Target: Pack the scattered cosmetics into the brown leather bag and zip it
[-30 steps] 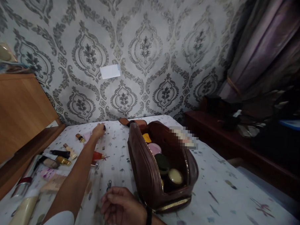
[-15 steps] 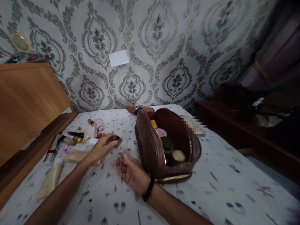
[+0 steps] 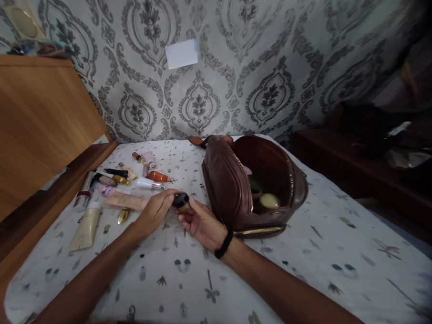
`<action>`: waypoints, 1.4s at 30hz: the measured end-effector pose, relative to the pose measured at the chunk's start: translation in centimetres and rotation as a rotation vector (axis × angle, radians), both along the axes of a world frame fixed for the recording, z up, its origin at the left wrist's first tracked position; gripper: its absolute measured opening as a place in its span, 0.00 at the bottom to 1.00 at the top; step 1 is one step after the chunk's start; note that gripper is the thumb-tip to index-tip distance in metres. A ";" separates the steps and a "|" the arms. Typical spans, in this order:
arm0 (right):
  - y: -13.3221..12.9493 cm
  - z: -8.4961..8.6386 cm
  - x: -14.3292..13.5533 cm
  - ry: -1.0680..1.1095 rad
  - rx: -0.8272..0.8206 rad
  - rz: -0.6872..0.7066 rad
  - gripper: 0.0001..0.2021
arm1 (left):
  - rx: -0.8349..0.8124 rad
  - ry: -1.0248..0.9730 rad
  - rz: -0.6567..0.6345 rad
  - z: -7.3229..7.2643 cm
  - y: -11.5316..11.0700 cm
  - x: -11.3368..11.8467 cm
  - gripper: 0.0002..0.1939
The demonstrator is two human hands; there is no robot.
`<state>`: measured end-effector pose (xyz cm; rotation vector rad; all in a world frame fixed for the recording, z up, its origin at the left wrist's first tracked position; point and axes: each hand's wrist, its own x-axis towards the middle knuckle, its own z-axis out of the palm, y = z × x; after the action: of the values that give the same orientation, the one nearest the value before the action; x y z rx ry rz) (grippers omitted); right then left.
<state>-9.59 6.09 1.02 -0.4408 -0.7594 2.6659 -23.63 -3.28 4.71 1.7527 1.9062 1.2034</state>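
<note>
A small cosmetic jar (image 3: 181, 201) with a black lid and a gold-brown lower part is held between both hands above the bed. The fingertips of my left hand (image 3: 155, 211) pinch its left side. My right hand (image 3: 206, 224), with a black band at the wrist, grips it from the right with the palm turned up. Just right of my right hand stands a brown leather bag (image 3: 224, 188), unzipped wide, with a cream round-lidded container (image 3: 269, 201) and a dark green one (image 3: 255, 186) inside. A beige tube (image 3: 125, 201) lies beside my left hand.
More cosmetics lie at left: an orange bottle (image 3: 157, 176), a white tube (image 3: 147, 183), a black tube (image 3: 116, 172), a large cream tube (image 3: 85, 229) and a silver bottle (image 3: 84, 193). A wooden headboard (image 3: 41, 140) borders the patterned sheet (image 3: 181, 294); papered wall behind.
My left hand has brought the jar rightward to my right hand, which has closed on it too. The view has tilted down, and a small gold item by the beige tube is now uncovered.
</note>
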 end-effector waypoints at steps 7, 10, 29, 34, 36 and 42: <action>-0.1 0.2 -0.1 -0.031 0.000 -0.004 0.19 | -0.010 0.016 -0.006 0.1 -0.1 0.3 0.25; -0.2 0.4 0.0 -0.021 -0.005 0.001 0.18 | -0.018 0.020 -0.008 0.1 0.0 0.4 0.25; -0.5 -0.2 -0.1 0.128 0.136 0.016 0.31 | 0.089 0.200 0.079 -1.1 -0.3 -0.2 0.23; -0.9 3.2 1.4 0.221 0.182 -0.010 0.30 | 0.187 0.223 0.185 -0.5 0.2 0.6 0.21; -0.7 5.8 3.1 0.276 0.248 -0.011 0.29 | 0.241 0.271 0.130 0.1 0.2 1.6 0.19; 3.0 13.6 9.8 0.285 0.597 -0.215 0.22 | 0.473 0.665 -0.082 3.4 0.8 7.8 0.15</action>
<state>0.20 9.07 14.61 0.0157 -1.2639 2.1015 -15.84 -2.44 8.13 2.7293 1.9338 1.2078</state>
